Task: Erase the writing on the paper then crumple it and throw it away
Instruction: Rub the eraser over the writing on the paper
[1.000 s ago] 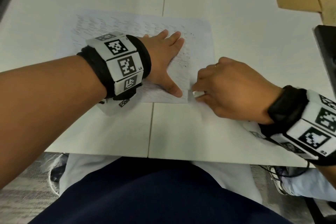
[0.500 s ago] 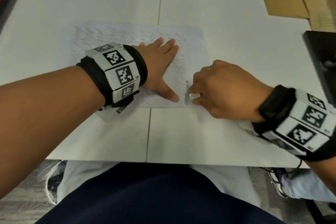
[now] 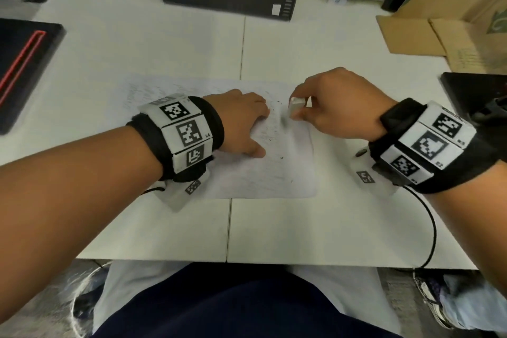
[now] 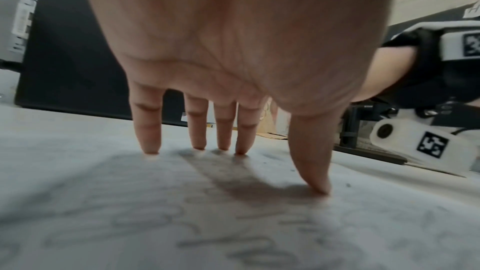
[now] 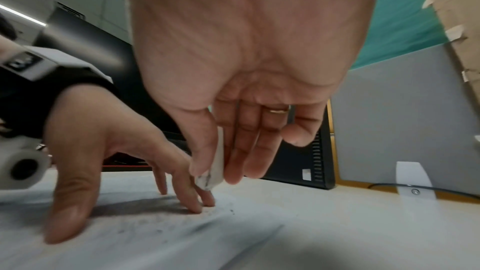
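Both hands were over the paper, lying flat on the table: left hand pressed spread fingertips onto it; right hand pinched the eraser just above.

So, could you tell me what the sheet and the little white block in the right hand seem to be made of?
The sheet looks like thin matte paper: flat, with grey pencil-like writing and dark crumbs on it. The block, pinched by the right hand, looks like a soft rubber or vinyl eraser, with a rounded, grey-smudged tip.
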Demonstrator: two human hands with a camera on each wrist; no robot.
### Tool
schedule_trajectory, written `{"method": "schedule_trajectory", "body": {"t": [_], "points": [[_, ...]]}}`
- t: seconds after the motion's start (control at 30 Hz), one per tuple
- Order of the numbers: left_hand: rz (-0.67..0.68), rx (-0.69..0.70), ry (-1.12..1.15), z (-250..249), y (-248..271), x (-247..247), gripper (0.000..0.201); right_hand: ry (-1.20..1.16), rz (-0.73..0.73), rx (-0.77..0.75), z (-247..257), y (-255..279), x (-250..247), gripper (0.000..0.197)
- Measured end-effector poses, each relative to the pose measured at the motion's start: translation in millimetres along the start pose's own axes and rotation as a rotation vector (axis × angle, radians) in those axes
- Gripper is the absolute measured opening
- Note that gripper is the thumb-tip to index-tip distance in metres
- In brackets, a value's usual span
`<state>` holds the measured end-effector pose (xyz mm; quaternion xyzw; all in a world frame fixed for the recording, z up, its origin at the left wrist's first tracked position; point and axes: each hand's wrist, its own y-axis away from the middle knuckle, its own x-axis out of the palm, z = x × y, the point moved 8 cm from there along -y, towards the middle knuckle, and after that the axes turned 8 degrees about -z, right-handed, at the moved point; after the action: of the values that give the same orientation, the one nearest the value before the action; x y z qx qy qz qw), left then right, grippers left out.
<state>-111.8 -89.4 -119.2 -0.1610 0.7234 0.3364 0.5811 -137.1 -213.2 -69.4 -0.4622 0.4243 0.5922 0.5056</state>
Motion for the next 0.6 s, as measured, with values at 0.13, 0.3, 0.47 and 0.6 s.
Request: {"method": "schedule_trajectory", "body": {"t": [0.13,0.3,0.47,0.6], "points": [[-0.077,-0.024,0.074,3.4,0.0,-4.9,0.085,0.004,-0.008,0.047,-6.5,-20.9,6.4,0.017],[0.03,-0.058,0.015,13.9,1.6,7.4,0.117,0.024,0.042,0.034,-3.7,-35.1,23.1,0.017],[0.1,-0.038,-0.013,16.6,1.6,15.6,0.119,0.005,0.04,0.018,1.2,-52.2,23.8,0.014],[0.101,-0.047,-0.031,17.7,3.5,13.9,0.118,0.044,0.048,0.004,8.7,-68.6,16.1,0.017]]}}
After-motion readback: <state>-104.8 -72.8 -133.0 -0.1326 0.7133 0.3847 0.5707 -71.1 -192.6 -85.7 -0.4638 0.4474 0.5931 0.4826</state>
